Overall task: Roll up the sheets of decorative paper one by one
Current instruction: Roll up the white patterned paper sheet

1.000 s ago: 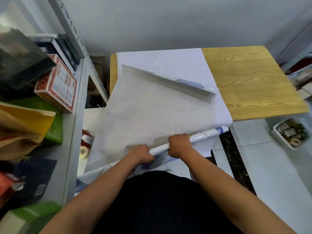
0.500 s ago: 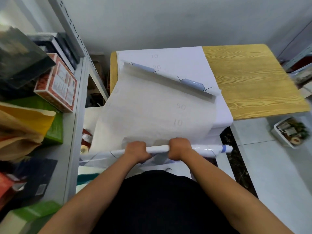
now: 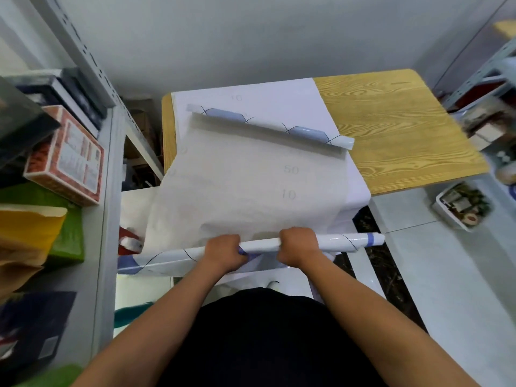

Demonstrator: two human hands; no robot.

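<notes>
Both hands, left [image 3: 223,254] and right [image 3: 298,247], grip rolled near edge of sheet [image 3: 245,185] draped off desk [image 3: 391,127]. We roll farward evenly, keeping ends aligned, tension equal.

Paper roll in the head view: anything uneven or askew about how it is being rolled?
Yes. The roll is uneven: tight and thin right of the right hand, loose and flattened left of the left hand. The sheet's far edge curls up too.

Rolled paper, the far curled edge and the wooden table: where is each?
Rolled paper [image 3: 346,241], head view, right stretch.
Far curled edge [image 3: 268,127], head view, middle.
Wooden table [image 3: 396,129], head view, bare top.
</notes>
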